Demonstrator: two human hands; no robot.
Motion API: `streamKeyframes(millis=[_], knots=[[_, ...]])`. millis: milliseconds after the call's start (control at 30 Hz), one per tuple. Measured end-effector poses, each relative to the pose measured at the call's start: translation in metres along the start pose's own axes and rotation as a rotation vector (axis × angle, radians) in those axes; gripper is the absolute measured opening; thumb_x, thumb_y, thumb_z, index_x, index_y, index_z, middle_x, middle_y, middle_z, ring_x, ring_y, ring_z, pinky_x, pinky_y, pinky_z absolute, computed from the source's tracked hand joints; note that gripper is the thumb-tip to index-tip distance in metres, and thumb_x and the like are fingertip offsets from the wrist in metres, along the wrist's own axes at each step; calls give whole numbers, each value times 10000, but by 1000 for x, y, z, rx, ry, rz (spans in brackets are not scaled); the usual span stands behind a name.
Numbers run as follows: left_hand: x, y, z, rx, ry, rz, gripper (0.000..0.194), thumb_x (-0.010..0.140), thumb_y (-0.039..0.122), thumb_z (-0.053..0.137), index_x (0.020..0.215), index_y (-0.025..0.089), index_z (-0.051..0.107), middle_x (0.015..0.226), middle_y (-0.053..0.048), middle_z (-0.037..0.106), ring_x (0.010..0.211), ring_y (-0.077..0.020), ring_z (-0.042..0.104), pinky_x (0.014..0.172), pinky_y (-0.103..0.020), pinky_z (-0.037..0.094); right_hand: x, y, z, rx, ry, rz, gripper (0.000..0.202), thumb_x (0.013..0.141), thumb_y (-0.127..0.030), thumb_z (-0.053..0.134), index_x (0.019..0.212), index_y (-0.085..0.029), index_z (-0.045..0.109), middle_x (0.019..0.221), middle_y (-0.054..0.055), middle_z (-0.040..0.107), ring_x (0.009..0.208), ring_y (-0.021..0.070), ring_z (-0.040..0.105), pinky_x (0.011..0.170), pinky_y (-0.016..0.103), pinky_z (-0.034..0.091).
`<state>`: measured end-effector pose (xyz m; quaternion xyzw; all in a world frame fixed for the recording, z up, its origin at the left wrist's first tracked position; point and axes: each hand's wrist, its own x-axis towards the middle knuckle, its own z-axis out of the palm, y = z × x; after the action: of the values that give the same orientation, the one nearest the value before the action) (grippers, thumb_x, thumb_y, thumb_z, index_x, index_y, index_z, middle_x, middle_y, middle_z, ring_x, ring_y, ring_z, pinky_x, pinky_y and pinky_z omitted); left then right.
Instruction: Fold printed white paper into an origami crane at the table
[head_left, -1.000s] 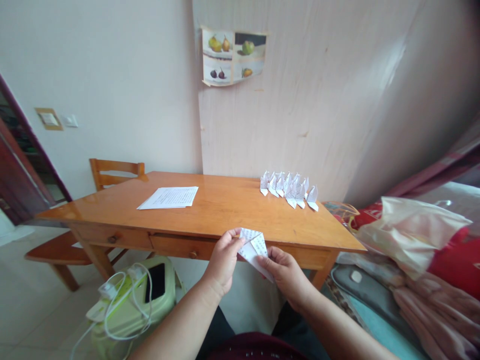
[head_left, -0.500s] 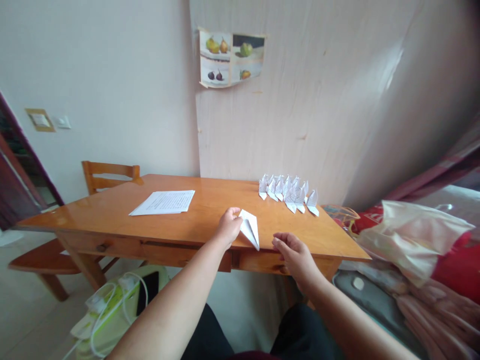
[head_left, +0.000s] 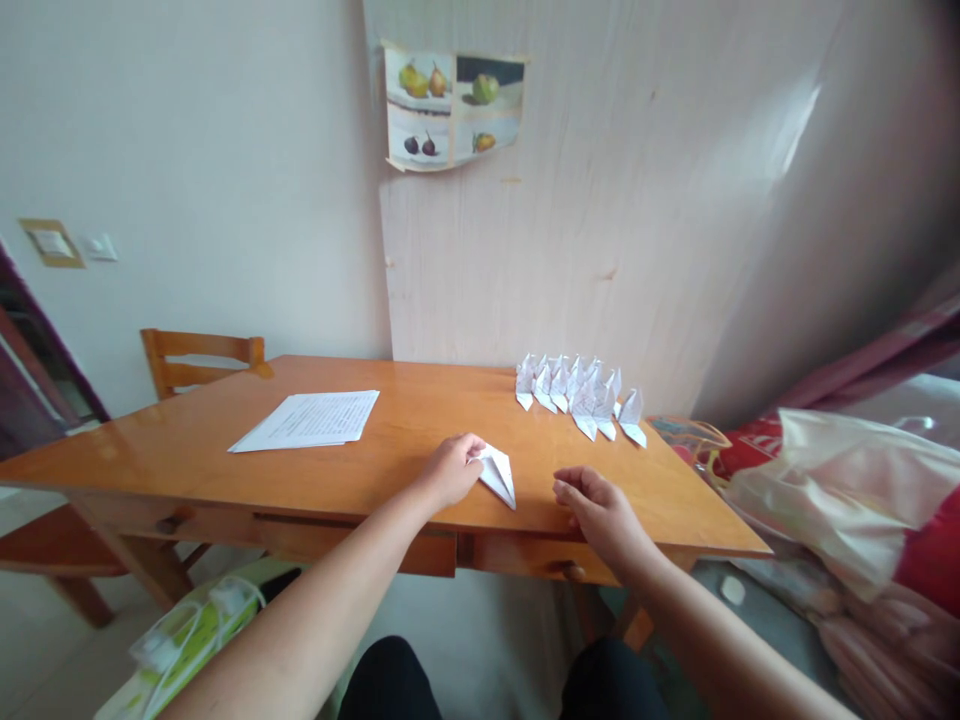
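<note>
A white folded paper (head_left: 498, 474), long and pointed toward me, is at the front part of the wooden table (head_left: 420, 400). My left hand (head_left: 453, 468) pinches its left side between thumb and fingers. To the right of the paper, apart from it, my right hand (head_left: 592, 498) is held over the table's front edge with its fingers curled together; whether anything small is between them cannot be made out. Behind, several folded paper figures (head_left: 585, 395) with printed text stand in a close group near the wall.
A stack of printed sheets (head_left: 307, 418) lies on the table's left part. A chair (head_left: 202, 362) stands behind the left end. Bags (head_left: 847, 490) are piled beyond the right edge. A green box with cables (head_left: 195, 630) is below at left.
The folded paper now lies lower, close to the tabletop, with my left hand still on it. My right hand stays apart, slightly further right. The camera view has shifted a little.
</note>
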<state>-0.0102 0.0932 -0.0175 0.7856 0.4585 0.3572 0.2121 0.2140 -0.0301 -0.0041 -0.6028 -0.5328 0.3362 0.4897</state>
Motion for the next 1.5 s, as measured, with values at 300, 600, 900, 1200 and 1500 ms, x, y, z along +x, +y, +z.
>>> streamKeyframes(millis=[300,600,900,1200,1500], knots=[[18,4,-9,213,-145,141,336,812,252,593,1140,244,668,1123,-68,698,1077,-266,610,947,-367,451,41,8,11,-96,-136,-76,274,840,-418,573,978,-185,606,743,7,608,644,154,550,542,257,412],[78,-19,-1,118,-23,44,248,855,191,515,1050,207,669,1045,-59,732,1003,-203,655,880,-309,492,88,-7,16,-55,-291,3,195,819,-300,586,961,-170,616,702,-4,635,593,128,582,507,225,380],[69,-32,-3,-122,-72,30,256,791,121,499,983,206,646,975,-29,739,913,-173,686,796,-276,532,153,-24,39,-79,-293,-117,153,774,-216,630,921,-180,651,764,5,657,572,123,600,565,250,441],[71,-32,-2,-134,-202,-22,324,758,108,492,1026,212,641,997,-25,727,907,-183,666,800,-280,524,163,3,60,-192,-384,-239,312,853,-300,585,1132,-169,630,899,32,663,635,130,578,582,262,437],[73,-28,-7,35,-252,106,225,817,159,485,864,212,700,962,-42,657,952,-199,618,837,-291,488,162,12,60,-318,-362,-320,435,816,-399,693,1196,-194,634,976,50,674,753,155,594,678,276,446]])
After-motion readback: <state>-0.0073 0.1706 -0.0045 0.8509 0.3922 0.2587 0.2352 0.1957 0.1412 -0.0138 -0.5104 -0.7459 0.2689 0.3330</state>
